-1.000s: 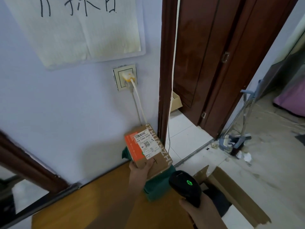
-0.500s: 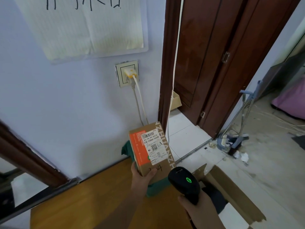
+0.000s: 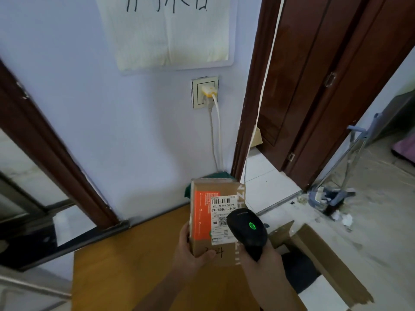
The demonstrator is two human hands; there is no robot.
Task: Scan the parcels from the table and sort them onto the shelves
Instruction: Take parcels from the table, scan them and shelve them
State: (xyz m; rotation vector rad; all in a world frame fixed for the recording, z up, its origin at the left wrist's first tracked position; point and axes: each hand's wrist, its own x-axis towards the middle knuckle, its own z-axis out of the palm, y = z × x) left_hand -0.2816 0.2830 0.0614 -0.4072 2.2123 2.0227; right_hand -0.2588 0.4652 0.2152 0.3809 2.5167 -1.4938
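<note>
My left hand (image 3: 190, 250) holds a brown cardboard parcel (image 3: 211, 194) upright above the wooden table (image 3: 125, 272), gripping its lower left corner with the thumb on the front. The parcel carries an orange panel and a white shipping label (image 3: 221, 209) with a barcode. My right hand (image 3: 260, 263) grips a black handheld scanner (image 3: 247, 230) whose green light is on. The scanner head overlaps the label's lower right part. A green object (image 3: 213, 176) peeks out behind the parcel's top.
A wall socket (image 3: 204, 92) with white cables hangs above the table. A dark wooden door frame (image 3: 251, 108) stands to the right. An open cardboard box (image 3: 318, 261) lies on the floor at the right, and a mop stand (image 3: 332, 194) beyond it. Paper sign (image 3: 166, 30) on the wall.
The parcel has been turned straighter and drawn nearer to me. My right hand raised the scanner up and left until it overlaps the label.
</note>
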